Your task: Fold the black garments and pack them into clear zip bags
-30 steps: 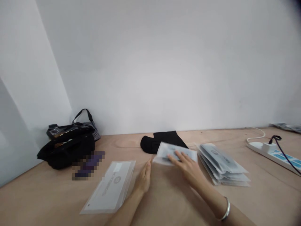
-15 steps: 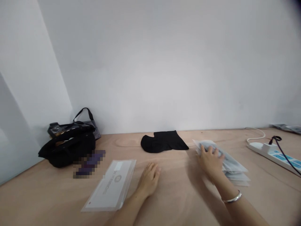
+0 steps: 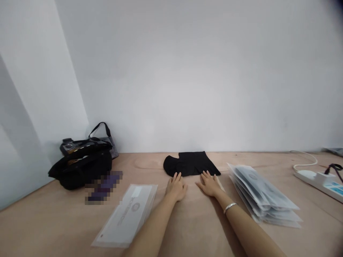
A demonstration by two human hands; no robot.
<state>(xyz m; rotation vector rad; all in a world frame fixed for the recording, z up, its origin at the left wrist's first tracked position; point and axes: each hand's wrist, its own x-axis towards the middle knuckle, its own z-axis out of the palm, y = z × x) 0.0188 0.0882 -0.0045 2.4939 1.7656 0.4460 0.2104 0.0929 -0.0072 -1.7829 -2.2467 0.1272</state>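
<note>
A flat piece of black cloth (image 3: 191, 163), rounded at its left end, lies near the wall. My left hand (image 3: 177, 187) reaches its near edge, fingers stretched out and holding nothing. Farther right, my right hand (image 3: 209, 184) lies with fingers spread, its fingertips at the near edge of the same cloth. To the left of my left arm is a frosted plastic bag (image 3: 127, 216) with printed lettering and a round logo. Right of my right arm sits a stack of similar frosted bags (image 3: 264, 192), several deep, with dark contents showing faintly.
A black bag (image 3: 83, 169) stands open at the left, with a bottle (image 3: 68, 144) and a striped bag (image 3: 114, 144) behind it. A blurred purple item (image 3: 105, 187) lies before it. At the right is a white power strip (image 3: 318, 182) with plugged cables. The wall (image 3: 187, 89) bounds the table (image 3: 193, 228).
My right hand has left the stack of bags and moved left to the black cloth. My left hand has shifted forward to the cloth's edge. The view has turned slightly left.
</note>
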